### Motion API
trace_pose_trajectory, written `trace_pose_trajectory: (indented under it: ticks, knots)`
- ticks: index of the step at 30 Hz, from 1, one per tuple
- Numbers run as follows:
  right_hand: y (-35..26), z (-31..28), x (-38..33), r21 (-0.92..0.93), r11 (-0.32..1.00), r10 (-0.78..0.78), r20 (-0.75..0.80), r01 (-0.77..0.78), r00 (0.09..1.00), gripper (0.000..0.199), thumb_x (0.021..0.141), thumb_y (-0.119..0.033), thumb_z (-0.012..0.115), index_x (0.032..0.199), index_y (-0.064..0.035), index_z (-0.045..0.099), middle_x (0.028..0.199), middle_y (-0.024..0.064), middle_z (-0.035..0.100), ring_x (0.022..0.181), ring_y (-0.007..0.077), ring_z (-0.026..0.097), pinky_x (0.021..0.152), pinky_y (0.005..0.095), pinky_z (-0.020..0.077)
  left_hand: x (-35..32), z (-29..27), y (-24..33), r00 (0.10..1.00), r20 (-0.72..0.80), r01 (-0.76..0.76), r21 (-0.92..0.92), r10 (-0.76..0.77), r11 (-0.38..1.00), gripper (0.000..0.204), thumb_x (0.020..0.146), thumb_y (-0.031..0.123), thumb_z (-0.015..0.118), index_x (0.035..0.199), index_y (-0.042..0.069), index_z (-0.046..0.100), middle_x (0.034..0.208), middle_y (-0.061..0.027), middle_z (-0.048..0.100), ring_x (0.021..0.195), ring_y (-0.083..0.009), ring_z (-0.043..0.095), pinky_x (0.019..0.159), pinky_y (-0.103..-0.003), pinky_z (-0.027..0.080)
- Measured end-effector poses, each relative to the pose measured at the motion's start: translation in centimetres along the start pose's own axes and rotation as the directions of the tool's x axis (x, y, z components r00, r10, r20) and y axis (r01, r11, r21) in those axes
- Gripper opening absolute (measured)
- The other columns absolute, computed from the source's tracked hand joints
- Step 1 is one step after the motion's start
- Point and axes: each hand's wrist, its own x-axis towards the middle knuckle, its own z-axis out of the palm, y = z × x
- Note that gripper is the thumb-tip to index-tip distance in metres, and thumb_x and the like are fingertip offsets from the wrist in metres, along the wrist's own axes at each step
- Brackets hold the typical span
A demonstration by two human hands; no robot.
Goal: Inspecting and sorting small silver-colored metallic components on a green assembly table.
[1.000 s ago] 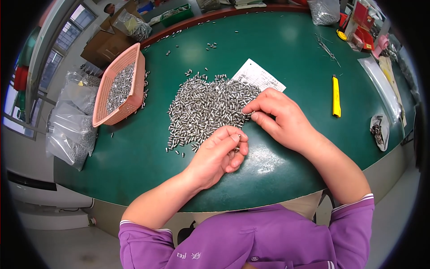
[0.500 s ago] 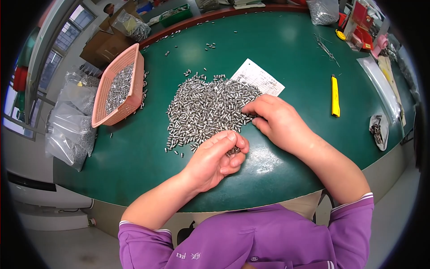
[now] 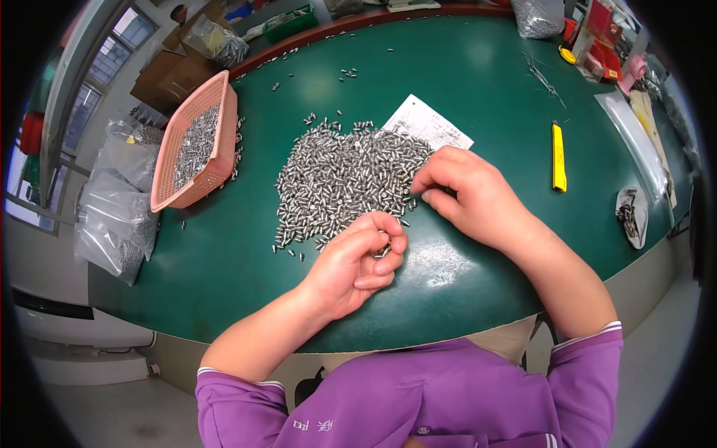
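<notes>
A broad heap of small silvery metal pins (image 3: 340, 179) lies on the green table. My left hand (image 3: 351, 261) is at the heap's near edge, palm turned up and fingers curled closed. A few of the metal pins show between its thumb and fingers. At the heap's right edge is my right hand (image 3: 463, 190), thumb and forefinger drawn close together just above the table. Whatever lies between those fingertips is too small or hidden to make out. A printed white sheet (image 3: 429, 123) lies partly under the heap's far right side.
A pink plastic basket (image 3: 224, 142) holding more pins stands at left, beside filled clear bags (image 3: 112, 224). On the right lie a yellow utility knife (image 3: 559, 158), thin wires (image 3: 545, 78) and a small white bag (image 3: 632, 216). The table edge (image 3: 358, 352) curves close to my body.
My right hand has shifted slightly right, off the heap's edge, with its fingertips drawn closer together. My left hand has loosened a little, its curled fingers still around the pins.
</notes>
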Motion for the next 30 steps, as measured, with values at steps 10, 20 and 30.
trace_pose_trajectory:
  ticks: [10,20,30]
  knots:
    - [0.1,0.0,-0.4,-0.167,0.985,-0.020,0.134,0.043,0.991,0.010,0.076,-0.006,0.069,0.084,-0.0069,0.063,0.087,0.0069,0.058,0.087,0.0271,0.059,0.077,0.0380,0.0485,0.2,0.0,-0.2,1.000,0.006,-0.028,0.065,0.028,0.997,0.012,0.099,0.016,0.045,0.102,0.007,0.052,0.089,-0.0043,0.049,0.059,-0.0059,0.036,0.040,-0.016,0.024]
    - [-1.1,0.0,0.1,0.213,0.960,-0.208,0.110,0.181,0.972,0.012,0.078,-0.007,0.070,0.088,-0.0066,0.064,0.088,0.0063,0.058,0.086,0.0244,0.058,0.075,0.0349,0.0486,0.1,0.3,-0.7,0.998,0.032,-0.056,0.177,0.051,0.983,0.012,0.101,0.018,0.048,0.106,0.008,0.048,0.086,-0.0040,0.052,0.057,-0.0051,0.039,0.041,-0.018,0.025]
    - [0.1,0.2,-0.2,0.007,0.995,-0.100,0.135,0.100,0.986,0.014,0.077,-0.006,0.070,0.091,-0.0079,0.066,0.090,0.0053,0.059,0.088,0.0245,0.059,0.077,0.0354,0.0488,0.0,0.3,-0.5,0.998,0.029,-0.061,0.162,0.057,0.985,0.016,0.101,0.018,0.040,0.102,0.005,0.049,0.084,-0.0073,0.052,0.056,-0.0086,0.040,0.042,-0.020,0.027]
